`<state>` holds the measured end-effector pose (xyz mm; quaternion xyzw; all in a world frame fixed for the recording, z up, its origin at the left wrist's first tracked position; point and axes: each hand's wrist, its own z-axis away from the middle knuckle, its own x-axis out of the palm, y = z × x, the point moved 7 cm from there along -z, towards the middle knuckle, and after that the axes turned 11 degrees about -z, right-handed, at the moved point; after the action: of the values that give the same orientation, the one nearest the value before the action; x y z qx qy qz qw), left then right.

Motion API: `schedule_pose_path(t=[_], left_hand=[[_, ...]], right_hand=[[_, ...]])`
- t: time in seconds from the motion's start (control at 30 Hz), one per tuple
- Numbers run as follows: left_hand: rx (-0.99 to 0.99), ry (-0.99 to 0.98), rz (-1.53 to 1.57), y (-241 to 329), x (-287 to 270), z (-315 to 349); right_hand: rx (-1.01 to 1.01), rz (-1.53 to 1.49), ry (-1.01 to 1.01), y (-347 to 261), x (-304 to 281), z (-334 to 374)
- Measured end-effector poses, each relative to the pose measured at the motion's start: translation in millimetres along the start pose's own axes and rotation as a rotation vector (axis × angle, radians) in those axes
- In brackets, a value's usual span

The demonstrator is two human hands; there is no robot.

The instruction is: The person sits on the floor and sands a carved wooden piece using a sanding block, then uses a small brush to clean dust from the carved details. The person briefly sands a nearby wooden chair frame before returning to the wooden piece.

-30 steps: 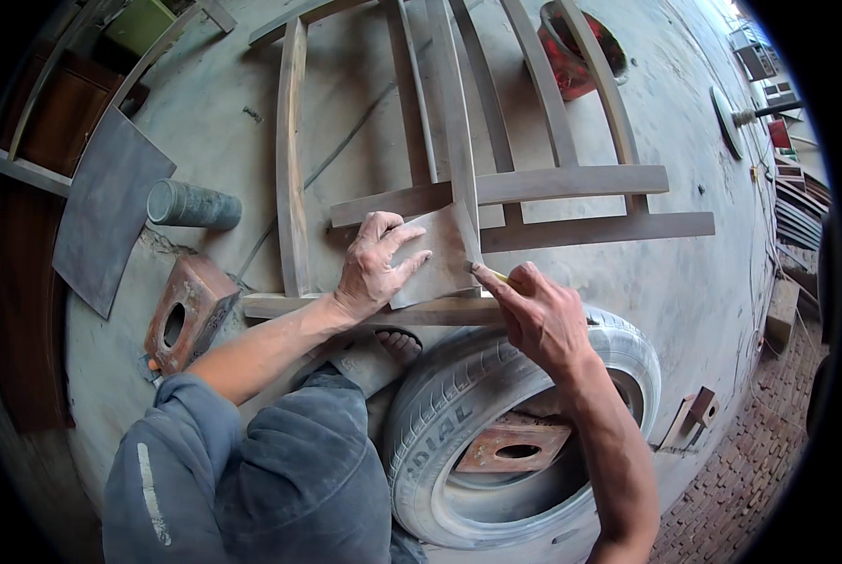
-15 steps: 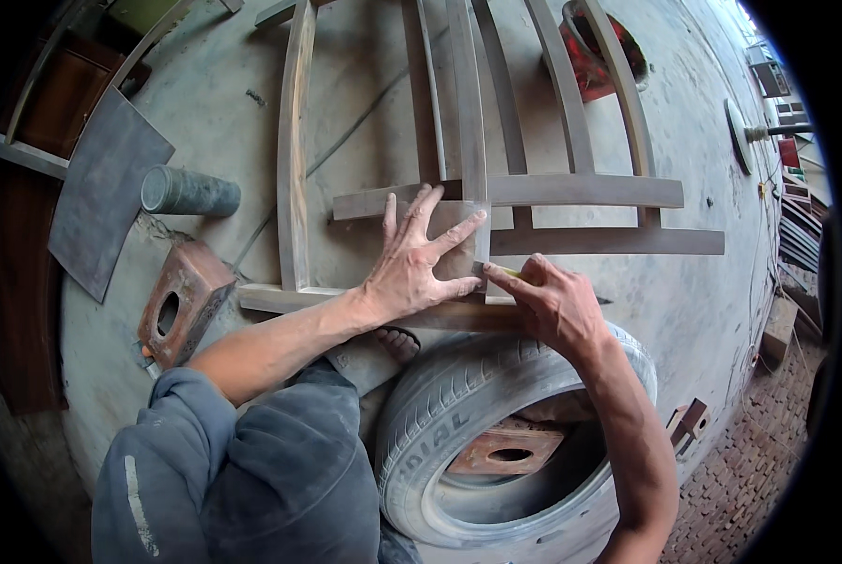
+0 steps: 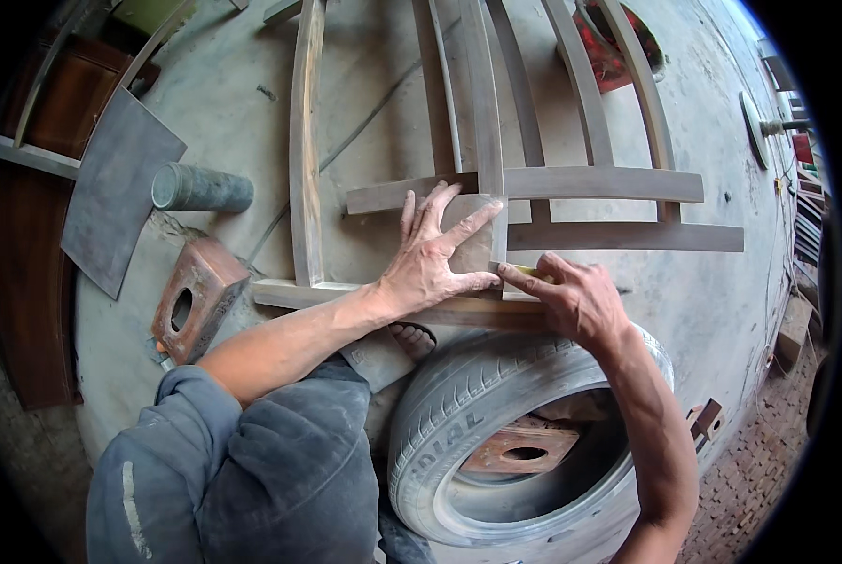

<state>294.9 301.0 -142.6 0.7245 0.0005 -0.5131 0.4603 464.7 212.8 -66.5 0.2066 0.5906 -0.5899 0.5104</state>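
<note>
My left hand [image 3: 430, 254] lies with its fingers spread across a small greyish-brown flat piece [image 3: 477, 230], beside the upright slat of a wooden frame [image 3: 489, 113]. Its thumb points at my right hand [image 3: 576, 299]. That hand is closed round a slim tool with a yellowish part [image 3: 532, 272]. The tool's flat grey tip meets the foot of the upright, near the lower rail [image 3: 458, 312]. Most of the tool is hidden by my fingers, so I cannot tell its exact kind.
A dusty tire [image 3: 421, 432] lies under the frame's near side. To the left are a hollow reddish block [image 3: 200, 299], a grey-green cylinder [image 3: 204, 190] and a curved grey panel [image 3: 120, 193]. A red patterned pot [image 3: 609, 66] stands behind the slats at far right.
The whole view has shifted, so the scene sits slightly farther right. Both hands keep about the same place on the frame, and my right hand still grips the tool.
</note>
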Motion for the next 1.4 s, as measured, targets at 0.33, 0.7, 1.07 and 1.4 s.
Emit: schedule_pose_path(t=[0.33,0.7,1.07,1.4], left_hand=[[0.003,-0.022,0.004,-2,6,-1],[0.009,-0.011,0.024,-2,6,-1],[0.009,-0.019,-0.002,-5,6,-2],[0.003,0.006,0.023,-3,4,-1]], right_hand=[[-0.046,0.007,-0.005,1,-1,-3],[0.038,0.007,0.015,1,-7,-3],[0.027,-0.026,0.131,4,-12,-13],[0.016,-0.044,0.183,-9,-12,7]])
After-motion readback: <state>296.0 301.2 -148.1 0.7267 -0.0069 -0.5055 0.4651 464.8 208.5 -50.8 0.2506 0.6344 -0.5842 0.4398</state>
